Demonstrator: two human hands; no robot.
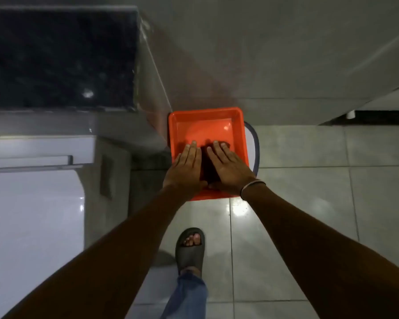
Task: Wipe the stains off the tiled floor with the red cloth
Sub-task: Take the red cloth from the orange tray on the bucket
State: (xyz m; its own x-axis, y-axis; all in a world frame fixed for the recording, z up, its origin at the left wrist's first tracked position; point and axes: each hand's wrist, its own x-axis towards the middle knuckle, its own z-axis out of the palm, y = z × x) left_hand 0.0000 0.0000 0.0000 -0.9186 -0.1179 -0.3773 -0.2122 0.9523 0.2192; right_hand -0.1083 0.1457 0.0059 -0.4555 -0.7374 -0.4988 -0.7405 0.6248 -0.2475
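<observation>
An orange-red square bucket (205,110) stands on the grey tiled floor (297,203) against the wall. My left hand (186,168) and my right hand (226,166) hover over the bucket's near half, fingers stretched forward and side by side. Between them is a dark red cloth (207,166), held from both sides, with most of it hidden under my palms. The bucket's inside looks wet and shiny. No stain on the tiles stands out in this dim light.
A dark handle (256,143) hangs off the bucket's right side. A white appliance (32,215) and a dark countertop (55,58) fill the left. A grey panel (286,54) rises behind. My sandalled foot (190,247) stands on the tiles below the bucket.
</observation>
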